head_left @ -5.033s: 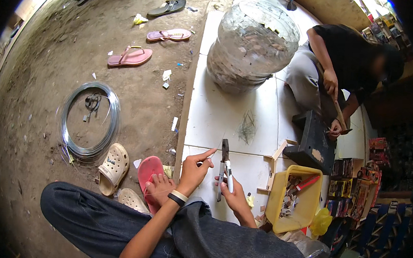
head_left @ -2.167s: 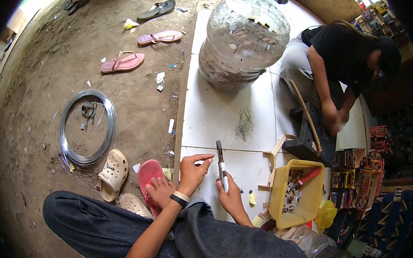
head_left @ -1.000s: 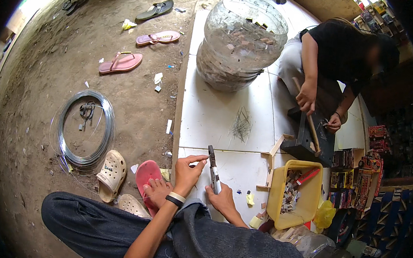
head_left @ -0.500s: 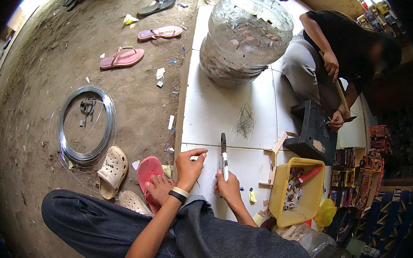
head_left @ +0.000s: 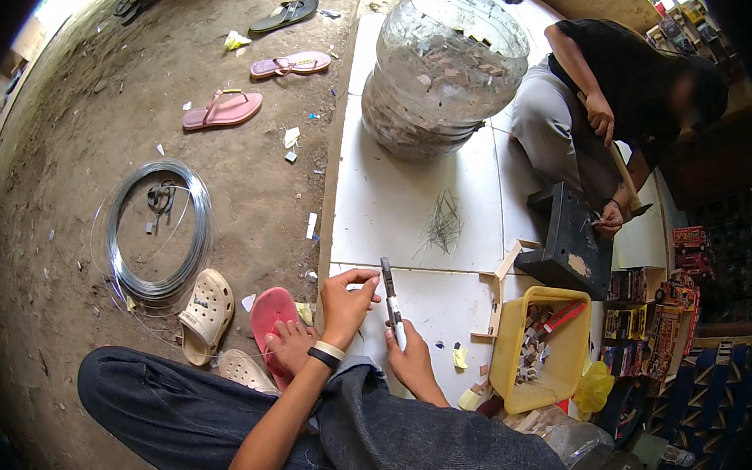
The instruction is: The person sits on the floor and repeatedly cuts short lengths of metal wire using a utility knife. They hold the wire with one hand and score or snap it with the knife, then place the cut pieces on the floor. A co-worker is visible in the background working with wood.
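Observation:
My left hand (head_left: 346,305), with a black and a pale band at the wrist, is closed with bent fingers on a thin wire that is hard to see. That wire trails back over my foot toward the silvery wire coil (head_left: 117,241) on the dirt at left. My right hand (head_left: 410,359) grips a slim hand tool (head_left: 391,300), dark-tipped with white on the handle, that looks like pliers. Its tip points up and away, close beside my left fingertips. Several short cut wires (head_left: 443,224) lie in a loose pile on the white tiles beyond.
A big clear plastic container (head_left: 442,72) with scraps stands at the far side. At right, a person (head_left: 615,112) holds a hammer over a black wooden block (head_left: 574,242). A yellow bin (head_left: 551,372) of small pieces is near my right knee. Sandals (head_left: 222,111) and clogs (head_left: 206,314) lie at left.
The tool in my right hand has swung left, its tip now beside my left fingers. My right hand has shifted slightly left; my left hand has hardly moved.

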A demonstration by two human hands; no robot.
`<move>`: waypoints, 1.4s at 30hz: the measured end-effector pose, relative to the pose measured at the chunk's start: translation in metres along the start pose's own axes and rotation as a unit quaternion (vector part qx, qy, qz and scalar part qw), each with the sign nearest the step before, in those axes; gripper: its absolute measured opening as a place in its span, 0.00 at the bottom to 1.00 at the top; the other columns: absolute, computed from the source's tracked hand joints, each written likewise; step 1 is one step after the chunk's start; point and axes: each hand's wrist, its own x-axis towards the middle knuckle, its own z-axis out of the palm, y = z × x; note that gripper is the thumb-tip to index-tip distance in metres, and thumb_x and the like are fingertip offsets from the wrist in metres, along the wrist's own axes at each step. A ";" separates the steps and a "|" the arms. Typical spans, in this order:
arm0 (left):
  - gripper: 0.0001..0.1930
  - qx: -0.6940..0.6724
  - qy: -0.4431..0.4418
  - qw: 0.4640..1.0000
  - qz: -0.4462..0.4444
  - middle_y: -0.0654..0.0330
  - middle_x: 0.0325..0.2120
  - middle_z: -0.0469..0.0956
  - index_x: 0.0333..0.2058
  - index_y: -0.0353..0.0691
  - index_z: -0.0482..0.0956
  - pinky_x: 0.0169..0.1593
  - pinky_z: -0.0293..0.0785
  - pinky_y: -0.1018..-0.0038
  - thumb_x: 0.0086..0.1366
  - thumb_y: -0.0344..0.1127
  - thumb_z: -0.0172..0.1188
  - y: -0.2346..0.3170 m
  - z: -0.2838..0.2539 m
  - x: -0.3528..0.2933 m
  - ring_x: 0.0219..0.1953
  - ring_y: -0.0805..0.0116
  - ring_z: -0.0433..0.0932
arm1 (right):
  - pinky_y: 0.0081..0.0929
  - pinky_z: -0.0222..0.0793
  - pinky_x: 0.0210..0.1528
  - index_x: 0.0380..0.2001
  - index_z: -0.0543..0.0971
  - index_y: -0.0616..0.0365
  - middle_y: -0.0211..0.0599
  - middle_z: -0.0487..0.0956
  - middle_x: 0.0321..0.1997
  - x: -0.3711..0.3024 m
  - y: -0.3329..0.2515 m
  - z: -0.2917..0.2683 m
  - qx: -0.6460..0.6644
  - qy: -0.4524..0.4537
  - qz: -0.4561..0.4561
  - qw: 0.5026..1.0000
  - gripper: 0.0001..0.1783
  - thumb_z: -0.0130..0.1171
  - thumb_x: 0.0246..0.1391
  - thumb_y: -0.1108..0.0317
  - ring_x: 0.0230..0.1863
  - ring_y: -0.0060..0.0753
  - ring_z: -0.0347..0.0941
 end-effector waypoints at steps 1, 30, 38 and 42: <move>0.08 -0.002 -0.003 1.000 0.001 0.61 0.32 0.86 0.42 0.33 0.87 0.25 0.73 0.82 0.66 0.29 0.65 0.001 0.002 -0.001 0.26 0.77 0.83 | 0.46 0.73 0.49 0.51 0.76 0.61 0.60 0.82 0.42 0.005 0.002 0.000 0.005 0.000 0.014 1.000 0.17 0.57 0.66 0.62 0.48 0.62 0.80; 0.07 0.063 0.006 0.996 0.069 0.56 0.32 0.88 0.38 0.36 0.89 0.35 0.80 0.78 0.62 0.29 0.67 -0.003 0.001 0.002 0.30 0.75 0.83 | 0.44 0.69 0.61 0.61 0.72 0.66 0.60 0.78 0.56 0.010 0.006 -0.001 0.033 0.029 -0.068 0.997 0.24 0.57 0.66 0.65 0.59 0.61 0.75; 0.07 0.065 0.010 0.996 0.066 0.57 0.30 0.88 0.38 0.35 0.89 0.32 0.78 0.79 0.62 0.29 0.67 -0.001 0.002 0.001 0.26 0.79 0.79 | 0.42 0.73 0.52 0.60 0.73 0.65 0.60 0.82 0.47 0.006 0.005 0.002 -0.011 0.074 -0.114 0.991 0.23 0.57 0.67 0.63 0.51 0.58 0.80; 0.07 0.057 0.008 0.997 0.054 0.57 0.30 0.88 0.38 0.35 0.89 0.32 0.79 0.78 0.62 0.29 0.67 -0.001 0.003 -0.001 0.27 0.78 0.80 | 0.45 0.73 0.53 0.55 0.75 0.64 0.59 0.82 0.46 0.003 -0.005 -0.004 0.009 0.040 -0.077 0.996 0.19 0.58 0.64 0.66 0.50 0.61 0.80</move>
